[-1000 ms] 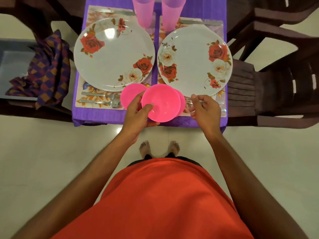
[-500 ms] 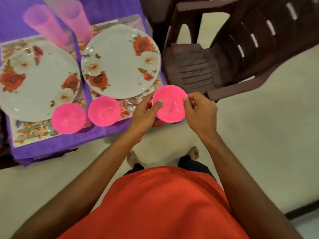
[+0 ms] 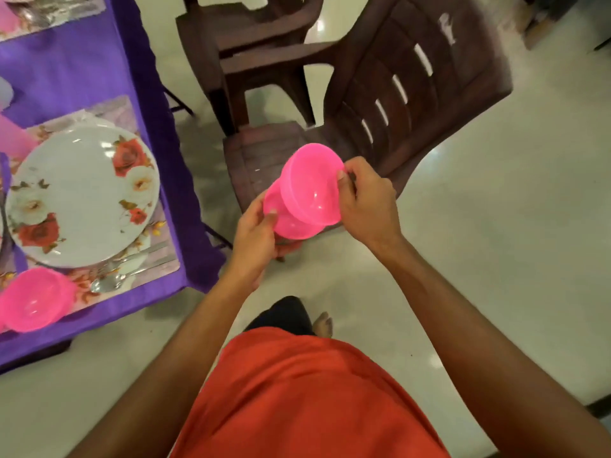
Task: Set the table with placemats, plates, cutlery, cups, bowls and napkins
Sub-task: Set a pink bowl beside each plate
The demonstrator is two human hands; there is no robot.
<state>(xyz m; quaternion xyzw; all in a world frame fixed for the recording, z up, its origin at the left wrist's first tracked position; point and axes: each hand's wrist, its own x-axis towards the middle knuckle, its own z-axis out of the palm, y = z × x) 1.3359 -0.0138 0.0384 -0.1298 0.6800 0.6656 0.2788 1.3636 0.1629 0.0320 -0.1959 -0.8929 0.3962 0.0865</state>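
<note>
Hovering over the pale floor (image 3: 496, 259), just right of the table (image 3: 66, 67), two pink bowls are held, one in each hand. The upper bowl (image 3: 314, 190) is pinched at its right rim by the thumb and fingers of the right hand (image 3: 367, 200), and its opening is tilted toward the near side, so that the glossy inside is seen. The lower bowl (image 3: 287, 223) is partly covered by the upper one and is gripped at its left rim by the left hand (image 3: 256, 236), with the thumb laid over the rim and the fingers curled beneath. Whether the two bowls touch cannot be told. Just beyond them a brown chair (image 3: 413, 104) is seen, with a second chair (image 3: 251, 38) farther off to its left.

At the left, the table is covered by a purple cloth (image 3: 172, 193). A white plate (image 3: 82, 196) printed with red and white roses is laid on a flowered placemat (image 3: 155, 262). A spoon (image 3: 105, 285) and other cutlery (image 3: 148, 256), too blurred to be named, are laid along the mat's near edge. A third bowl (image 3: 33, 297), also pink, is set at the near left, partly on the mat. A pink cup (image 3: 11, 140) is cut off by the left edge beyond the plate. An orange garment (image 3: 297, 398) fills the near foreground, and a bare foot (image 3: 323, 324) is seen on the floor.
</note>
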